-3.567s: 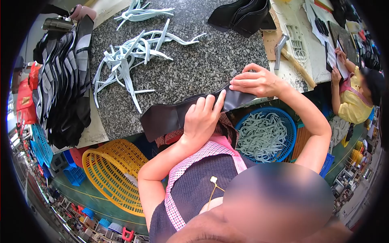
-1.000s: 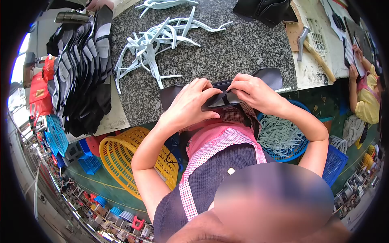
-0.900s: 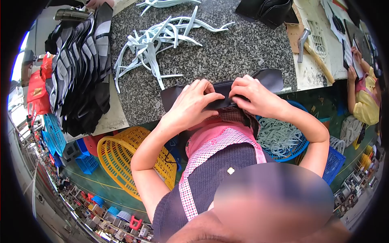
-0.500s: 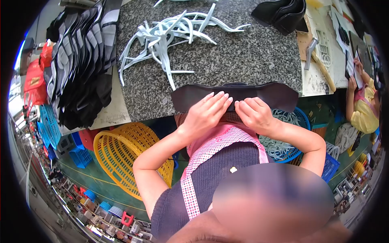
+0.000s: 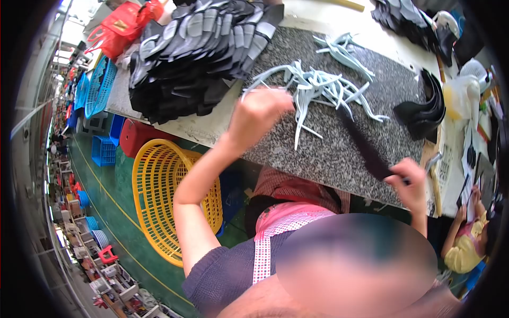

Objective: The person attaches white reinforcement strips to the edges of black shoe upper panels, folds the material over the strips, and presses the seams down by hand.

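Note:
My left hand (image 5: 261, 117) is raised over the left edge of the stone slab (image 5: 339, 164), beside a tangle of pale blue strips (image 5: 318, 87). Its fingers look curled but are smeared by motion, and what they hold, if anything, cannot be made out. At the slab's right front, my right hand (image 5: 411, 183) is closed on one end of a long black piece (image 5: 366, 146). That piece is blurred and slants up and left across the slab, its far end by the pale strips. Curved black pieces (image 5: 421, 111) stand nested at the slab's right side.
A large pile of black and grey pieces (image 5: 196, 58) covers the table's left part. A yellow basket (image 5: 154, 206) stands on the floor below. The metal head of a hammer (image 5: 433, 160) shows beyond my right hand. A co-worker (image 5: 466, 249) in yellow is at the far right.
My hands have moved far apart. The left has let go of the black piece and moved up and left; the right has carried it rightward. The view has turned toward the pile on the left.

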